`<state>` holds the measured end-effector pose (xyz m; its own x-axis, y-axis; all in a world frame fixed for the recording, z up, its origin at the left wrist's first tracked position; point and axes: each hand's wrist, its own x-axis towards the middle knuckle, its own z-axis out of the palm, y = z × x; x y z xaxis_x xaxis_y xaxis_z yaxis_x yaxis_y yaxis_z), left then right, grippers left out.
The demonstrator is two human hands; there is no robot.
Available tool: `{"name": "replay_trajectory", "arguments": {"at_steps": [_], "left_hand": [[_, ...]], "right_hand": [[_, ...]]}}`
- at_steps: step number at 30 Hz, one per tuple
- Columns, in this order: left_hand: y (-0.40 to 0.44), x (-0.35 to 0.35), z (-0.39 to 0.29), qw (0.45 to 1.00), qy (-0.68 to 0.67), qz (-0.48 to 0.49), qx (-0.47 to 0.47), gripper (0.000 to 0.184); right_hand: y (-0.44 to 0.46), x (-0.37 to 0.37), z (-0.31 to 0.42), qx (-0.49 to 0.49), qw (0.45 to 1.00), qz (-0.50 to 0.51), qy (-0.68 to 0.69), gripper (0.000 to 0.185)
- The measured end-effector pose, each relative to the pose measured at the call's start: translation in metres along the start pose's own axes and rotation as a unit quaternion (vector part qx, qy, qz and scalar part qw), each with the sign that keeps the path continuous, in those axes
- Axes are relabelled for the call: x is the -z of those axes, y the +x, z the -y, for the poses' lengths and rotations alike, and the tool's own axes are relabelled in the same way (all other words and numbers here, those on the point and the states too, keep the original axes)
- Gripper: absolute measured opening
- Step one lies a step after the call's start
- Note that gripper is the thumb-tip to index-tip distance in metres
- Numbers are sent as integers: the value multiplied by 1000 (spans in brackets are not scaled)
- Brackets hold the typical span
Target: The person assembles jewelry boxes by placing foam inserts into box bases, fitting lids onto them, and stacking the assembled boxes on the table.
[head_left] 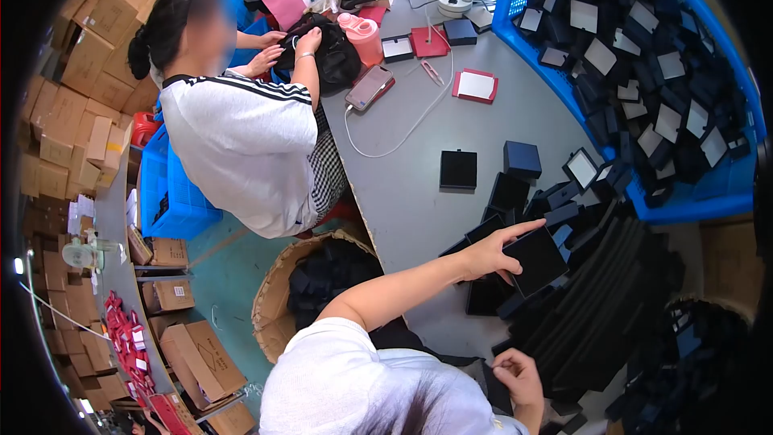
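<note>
My left hand reaches over the table with a black square box gripped between thumb and fingers; its dark flat face is turned up. Beneath and beside it lie several dark boxes, among them an open one. To the right, long rows of thin black pieces fan out. Nearer my body, my right hand is closed with its fingers curled, close to dark material at the table edge. Whatever those fingers hold, if anything, is hidden.
A blue crate heaped with dark boxes stands at the far right. Across the grey table lie a phone, a white cable, a pink jug and red box parts. A co-worker sits left, near a cardboard bin.
</note>
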<state>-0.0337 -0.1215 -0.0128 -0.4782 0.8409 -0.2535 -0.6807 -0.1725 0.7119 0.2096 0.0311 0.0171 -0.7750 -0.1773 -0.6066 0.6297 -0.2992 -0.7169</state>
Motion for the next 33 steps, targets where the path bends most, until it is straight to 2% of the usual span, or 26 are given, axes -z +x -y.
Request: {"name": "replay_trajectory", "arguments": {"at_steps": [2,3,5,6,8,9,11,12,13,14,15,16,17,18,19,21,22,24,25,27,29,31,33], "left_hand": [[1,1,3,1000,8,-21,1,91],[1,0,2,999,15,-41,4,91],[2,4,7,998,26,-53,-4,91],[4,8,11,997,37,-63,-11,91],[10,20,18,997,8,-72,-7,91],[13,25,20,997,-22,-80,-3,91],[11,26,17,997,-25,-69,5,91],[9,22,17,999,-11,-14,-28,92],[6,18,17,997,1,39,-60,94],[0,11,20,996,5,79,-37,97],[-4,4,29,992,-7,125,-16,100],[-9,-3,40,987,23,155,-33,100],[-13,-11,54,981,-24,192,-19,96],[-19,-21,62,973,-66,220,31,95],[-25,-29,63,961,-82,239,116,92],[-25,-29,68,956,-15,252,152,93],[-24,-27,65,956,-14,253,151,93],[-22,-22,54,931,186,299,90,89],[-25,-24,49,932,186,299,88,89],[-31,-29,38,896,330,296,44,88],[-36,-34,39,891,359,278,21,87],[-38,-36,40,883,389,263,-1,88],[-37,-35,40,885,383,261,49,93]], "right_hand": [[-4,-11,-1,-49,999,12,-3,10],[-6,-12,-1,-43,997,36,-48,13],[-11,-9,-2,-78,994,67,-48,33],[-13,-10,2,-78,994,67,-48,33],[-18,-13,13,-50,984,147,89,57],[-18,-12,10,-48,984,146,87,57],[-19,-8,2,-39,977,193,86,81],[-19,-8,5,-37,977,193,83,81],[-19,-7,9,-13,976,216,24,84],[-19,-6,11,11,970,239,-34,87],[-18,-5,11,11,970,240,-35,87],[-18,-3,10,8,980,199,-3,86],[-17,1,9,7,987,156,29,85],[-18,21,-17,32,992,121,14,84],[-18,14,-10,32,992,123,13,84],[-18,2,4,98,991,73,-52,84],[-18,3,5,62,991,76,-89,84],[-16,0,8,57,985,76,-145,82],[-16,-3,9,50,976,78,-199,81],[-17,-7,8,54,982,58,-173,79],[-18,-10,6,62,991,19,-115,75],[-18,-13,14,55,988,13,-143,72],[-18,-12,17,49,984,6,-171,69]]}}
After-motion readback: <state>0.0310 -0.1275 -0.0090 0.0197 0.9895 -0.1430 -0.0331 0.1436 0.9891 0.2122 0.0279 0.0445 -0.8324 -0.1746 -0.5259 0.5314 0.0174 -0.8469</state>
